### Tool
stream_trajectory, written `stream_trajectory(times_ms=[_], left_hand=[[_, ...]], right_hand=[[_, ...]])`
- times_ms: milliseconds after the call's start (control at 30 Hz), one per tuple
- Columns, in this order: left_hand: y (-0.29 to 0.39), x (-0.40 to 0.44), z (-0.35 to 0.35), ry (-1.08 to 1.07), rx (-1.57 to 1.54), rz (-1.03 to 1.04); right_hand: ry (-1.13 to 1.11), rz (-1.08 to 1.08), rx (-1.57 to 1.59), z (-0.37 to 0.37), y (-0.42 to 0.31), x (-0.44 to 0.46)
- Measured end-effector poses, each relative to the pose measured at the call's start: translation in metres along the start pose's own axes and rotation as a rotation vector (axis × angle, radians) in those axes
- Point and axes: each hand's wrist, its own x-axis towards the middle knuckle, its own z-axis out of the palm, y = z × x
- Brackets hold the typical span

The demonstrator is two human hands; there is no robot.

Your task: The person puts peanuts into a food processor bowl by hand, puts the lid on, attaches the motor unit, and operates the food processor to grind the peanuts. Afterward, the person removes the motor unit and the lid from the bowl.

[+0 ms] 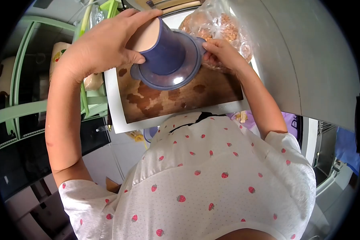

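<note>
My left hand [124,38] is wrapped round a blue cup-shaped container [166,52], its thumb and fingers at the pale, flat end. This container stands tilted on a round, translucent blue lid or dish [176,82] with side tabs. The fingers of my right hand [222,55] pinch the tab on the right side of that round piece. Both blue pieces are above a brown board [216,89] marked with dark wet patches. A clear plastic bag [220,26] of small reddish-brown pieces lies just behind my right hand.
The board lies on a white surface [115,108]. At the left stands a green shelf rack [18,105] with packages on it. A grey metallic panel [284,52] rises at the right, and a purple bag [290,123] sits below it.
</note>
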Motion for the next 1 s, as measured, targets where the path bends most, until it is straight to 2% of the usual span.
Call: stream_trajectory(times_ms=[167,300,400,467,500,567,600,633,733,800,833,900,1000], left_hand=[[0.011,0.002,0.003,0.103,0.098,-0.11],[0.005,-0.003,0.01,0.14,0.127,-0.103],[-0.002,-0.017,0.019,0.243,-0.042,-0.047],[-0.001,-0.033,0.031,0.524,-0.522,-0.302],[-0.003,-0.045,0.036,0.576,-0.463,-0.465],[-0.032,-0.076,0.091,0.545,-0.694,-0.753],[-0.017,-0.085,0.099,0.426,-0.731,-0.879],[-0.031,-0.096,0.13,0.218,-0.76,-0.917],[-0.018,-0.089,0.17,0.233,-1.191,-0.972],[-0.02,-0.078,0.19,0.446,-1.357,-0.912],[-0.023,-0.074,0.195,0.459,-1.371,-0.913],[-0.027,-0.067,0.201,0.561,-1.617,-0.907],[-0.034,-0.07,0.206,0.527,-1.698,-0.866]], right_hand=[[0.037,0.025,-0.052,0.002,-0.006,0.0],[0.038,0.012,-0.062,0.002,-0.006,-0.002],[0.062,-0.011,-0.081,0.006,-0.01,-0.003],[0.099,0.003,-0.046,0.008,-0.008,-0.004],[0.094,0.001,-0.053,0.008,-0.008,-0.003],[0.139,-0.031,-0.116,0.007,-0.009,-0.002],[0.137,-0.032,-0.128,0.008,-0.01,-0.002],[0.156,-0.027,-0.118,0.009,-0.012,-0.002],[0.167,-0.02,-0.124,0.015,-0.018,0.001],[0.169,-0.014,-0.138,0.015,-0.018,0.001],[0.165,-0.013,-0.169,0.015,-0.016,0.002],[0.155,0.02,-0.203,0.013,-0.016,-0.001],[0.174,-0.02,-0.138,0.014,-0.016,0.0]])
